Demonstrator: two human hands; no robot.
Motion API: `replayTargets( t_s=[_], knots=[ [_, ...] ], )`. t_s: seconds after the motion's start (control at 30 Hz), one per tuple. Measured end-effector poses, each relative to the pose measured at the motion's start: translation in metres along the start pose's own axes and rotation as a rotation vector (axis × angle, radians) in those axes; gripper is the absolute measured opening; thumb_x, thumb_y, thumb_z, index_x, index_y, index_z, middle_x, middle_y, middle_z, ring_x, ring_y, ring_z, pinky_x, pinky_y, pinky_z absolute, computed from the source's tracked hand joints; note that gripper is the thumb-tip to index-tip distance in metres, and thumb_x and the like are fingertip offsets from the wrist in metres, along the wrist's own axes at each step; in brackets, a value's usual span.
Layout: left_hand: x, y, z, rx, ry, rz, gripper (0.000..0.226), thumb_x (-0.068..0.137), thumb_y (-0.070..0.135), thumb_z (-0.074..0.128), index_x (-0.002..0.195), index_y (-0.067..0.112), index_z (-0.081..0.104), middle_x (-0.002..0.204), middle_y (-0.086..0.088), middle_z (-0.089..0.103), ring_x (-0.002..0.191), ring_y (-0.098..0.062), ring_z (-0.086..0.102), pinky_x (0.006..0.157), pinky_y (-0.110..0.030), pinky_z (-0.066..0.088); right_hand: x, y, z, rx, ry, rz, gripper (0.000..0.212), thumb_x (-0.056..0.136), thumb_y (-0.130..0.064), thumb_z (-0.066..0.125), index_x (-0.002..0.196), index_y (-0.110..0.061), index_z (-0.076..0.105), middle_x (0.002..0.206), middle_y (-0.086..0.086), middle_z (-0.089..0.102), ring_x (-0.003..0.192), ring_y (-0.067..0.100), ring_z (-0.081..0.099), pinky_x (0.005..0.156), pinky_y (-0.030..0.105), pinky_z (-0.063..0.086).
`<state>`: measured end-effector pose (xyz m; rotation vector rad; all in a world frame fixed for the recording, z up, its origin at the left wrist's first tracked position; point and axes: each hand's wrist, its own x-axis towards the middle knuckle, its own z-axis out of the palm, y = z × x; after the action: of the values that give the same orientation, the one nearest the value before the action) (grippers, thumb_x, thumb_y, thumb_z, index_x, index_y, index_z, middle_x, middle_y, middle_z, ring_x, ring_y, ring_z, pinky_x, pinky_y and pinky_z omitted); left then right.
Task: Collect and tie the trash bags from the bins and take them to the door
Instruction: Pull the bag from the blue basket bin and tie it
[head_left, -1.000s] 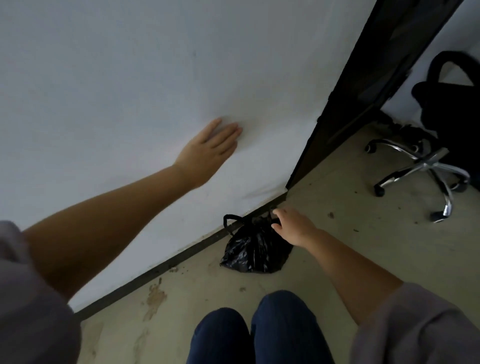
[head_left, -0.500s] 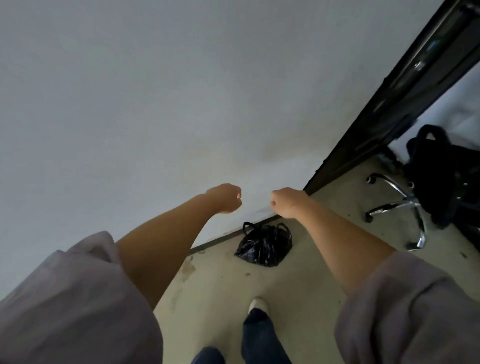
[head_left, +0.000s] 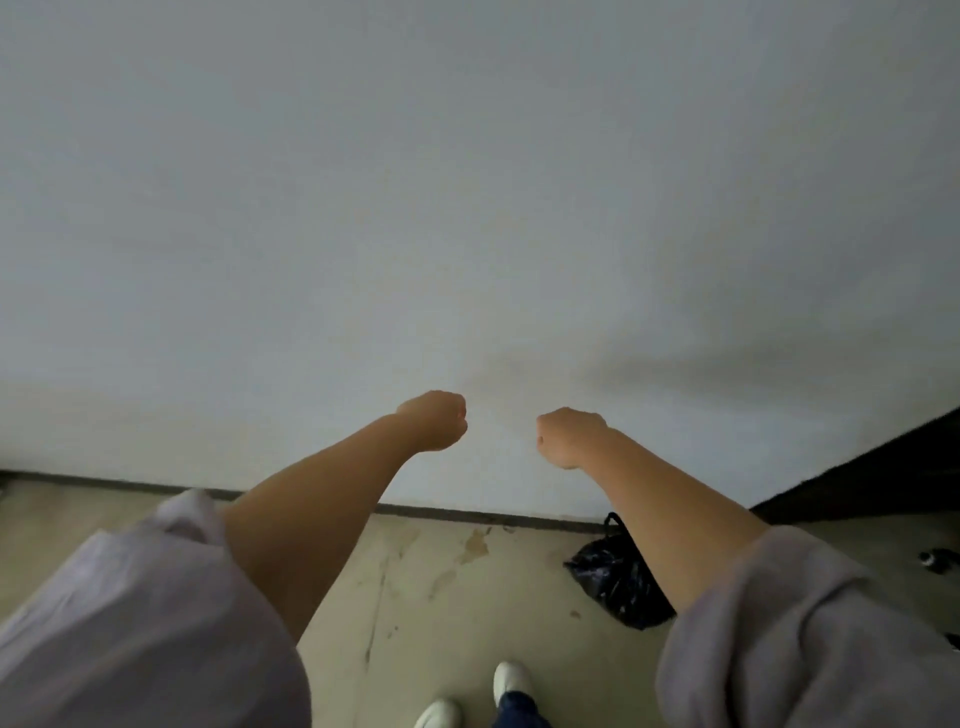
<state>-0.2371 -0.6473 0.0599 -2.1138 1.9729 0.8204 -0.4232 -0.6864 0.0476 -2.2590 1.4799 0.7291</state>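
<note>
At wall's foot: trash bag on floor. Left hand, right hand: fingers curled, empty. Risk: loose knot spilling.

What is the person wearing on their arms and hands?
Both arms wear loose, pale lilac-grey fabric sleeves, pushed up into bunched folds, leaving the forearms bare. The left hand and right hand have no gloves, and no rings or watch show.

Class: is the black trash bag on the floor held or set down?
Set down: the black trash bag rests by the wall; both hands, left and right, are raised, fisted, apart from it.
</note>
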Motion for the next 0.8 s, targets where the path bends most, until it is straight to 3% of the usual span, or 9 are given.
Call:
replayTargets(
  t_s=[0.1,0.2,0.27,0.4,0.67,0.8],
  knots=[
    [-0.029,-0.045,-0.005,-0.112,0.071,-0.169,0.035,0.096,0.017,0.036,0.123,0.007,0.055,0.126,-0.012,0.059,0.113,-0.029,0.055,0.094,-0.037,0.046,0.022,-0.047,-0.014,-0.112,-0.04,-0.142,0.027,0.09,-0.001,0.033,0.067,-0.008,0.045,0.066,0.004,0.043,0.056,0.019,0.038,0.051,0.026,0.026],
    [-0.071,-0.096,0.001,-0.248,0.158,-0.376,0.036,0.095,0.021,0.038,0.126,0.013,0.054,0.129,-0.009,0.057,0.115,-0.028,0.054,0.094,-0.035,0.044,0.041,-0.107,-0.026,-0.251,-0.099,-0.287,0.03,0.092,-0.006,0.033,0.106,-0.005,0.059,0.102,0.01,0.059,0.085,0.025,0.057,0.067,0.029,0.041],
    [-0.105,-0.127,0.012,-0.325,0.199,-0.511,0.035,0.095,0.02,0.039,0.124,0.012,0.055,0.128,-0.01,0.057,0.115,-0.028,0.055,0.094,-0.034,0.044,0.047,-0.149,-0.027,-0.334,-0.077,-0.382,0.034,0.093,-0.007,0.034,0.116,-0.006,0.058,0.116,0.011,0.059,0.097,0.028,0.059,0.073,0.03,0.042],
    [-0.187,-0.17,0.051,-0.455,0.266,-0.751,0.033,0.096,0.021,0.04,0.12,0.009,0.058,0.125,-0.011,0.059,0.114,-0.029,0.056,0.093,-0.033,0.045,0.034,-0.233,-0.015,-0.512,-0.028,-0.637,0.032,0.094,-0.01,0.033,0.115,-0.009,0.056,0.117,0.009,0.059,0.095,0.026,0.058,0.071,0.031,0.041],
    [-0.356,-0.221,0.135,-0.761,0.463,-1.196,0.026,0.093,0.017,0.044,0.105,0.007,0.065,0.11,-0.012,0.065,0.108,-0.029,0.06,0.089,-0.032,0.047,-0.036,-0.404,0.041,-0.76,-0.023,-0.988,0.032,0.095,-0.019,0.035,0.117,-0.009,0.055,0.126,0.012,0.055,0.11,0.032,0.056,0.089,0.038,0.046],
    [-0.426,-0.252,0.167,-0.857,0.583,-1.339,0.028,0.092,0.013,0.046,0.109,0.003,0.066,0.114,-0.016,0.066,0.106,-0.031,0.061,0.092,-0.033,0.048,-0.079,-0.486,0.071,-0.829,0.011,-1.153,0.031,0.093,-0.022,0.039,0.114,-0.01,0.058,0.123,0.012,0.059,0.107,0.031,0.059,0.081,0.032,0.048]
  ],
)
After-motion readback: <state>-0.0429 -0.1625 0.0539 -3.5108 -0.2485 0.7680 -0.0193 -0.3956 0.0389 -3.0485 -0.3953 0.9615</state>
